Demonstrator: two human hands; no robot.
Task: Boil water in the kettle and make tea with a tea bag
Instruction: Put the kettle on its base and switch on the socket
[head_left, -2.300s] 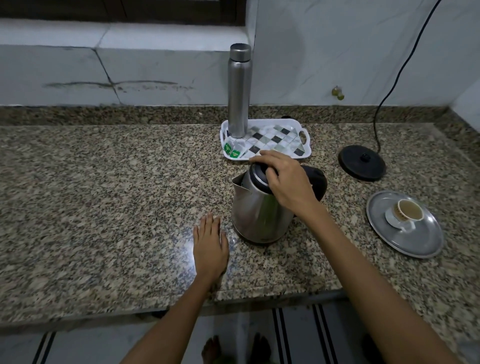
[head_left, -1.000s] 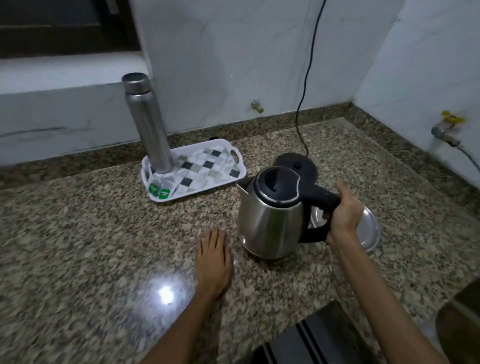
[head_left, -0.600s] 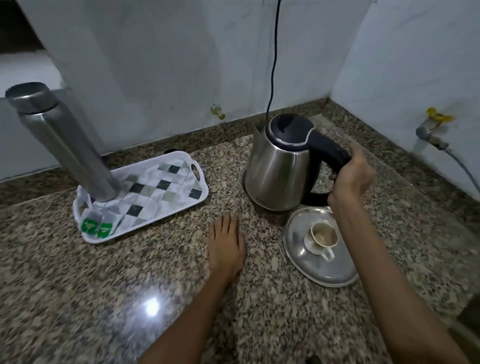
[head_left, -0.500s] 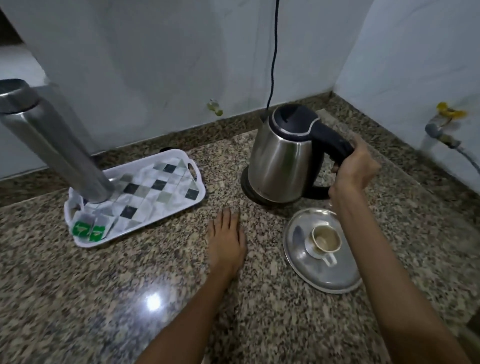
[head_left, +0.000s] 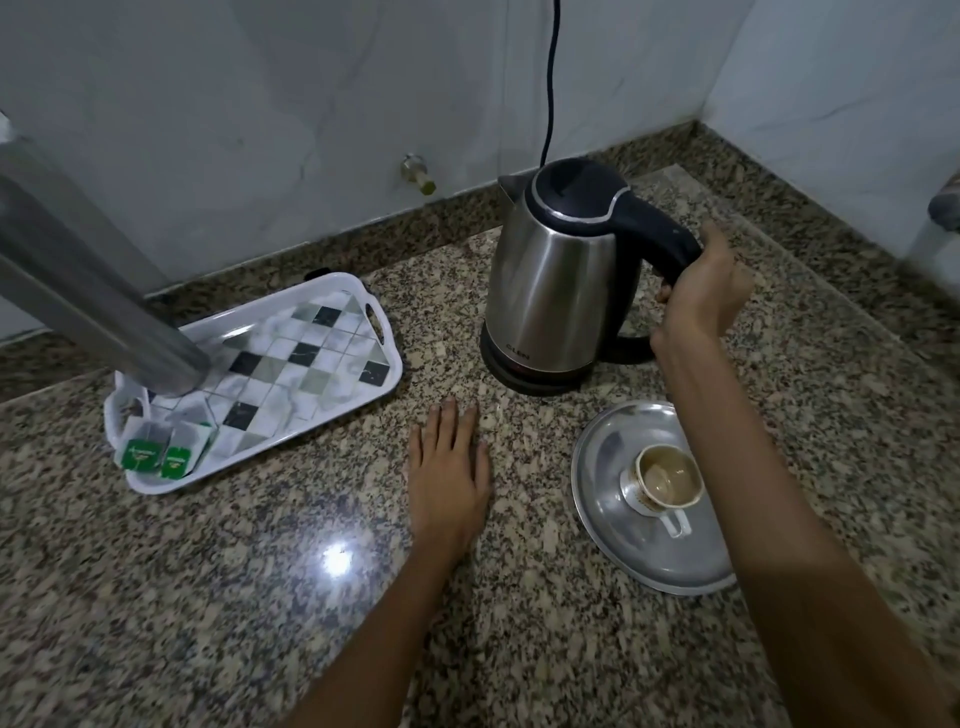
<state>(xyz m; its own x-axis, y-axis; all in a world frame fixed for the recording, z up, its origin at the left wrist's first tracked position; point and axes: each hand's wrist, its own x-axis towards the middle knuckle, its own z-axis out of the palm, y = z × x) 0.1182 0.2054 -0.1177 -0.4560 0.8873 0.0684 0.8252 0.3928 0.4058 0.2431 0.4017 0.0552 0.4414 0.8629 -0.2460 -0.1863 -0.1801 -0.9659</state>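
Note:
The steel kettle (head_left: 556, 280) with its black lid closed stands upright on its black base at the back of the granite counter (head_left: 260, 597). My right hand (head_left: 701, 291) grips the kettle's black handle. My left hand (head_left: 449, 480) rests flat on the counter in front of the kettle, fingers straight. A small cup (head_left: 667, 478) stands on a round steel plate (head_left: 613, 540) to the right of my left hand, partly under my right forearm. Two tea bags with green tags (head_left: 161, 449) lie in the near corner of a white checked tray (head_left: 384, 338).
A tall steel bottle (head_left: 98, 306) stands on the tray's left end. The kettle's black cord (head_left: 550, 78) runs up the back wall. A small tap (head_left: 418, 174) sticks out of that wall; the counter ends in a corner at the right.
My right hand went from the kettle's lid to its handle, lifted the kettle and carried it right and back onto its base. The left hand stayed flat on the counter.

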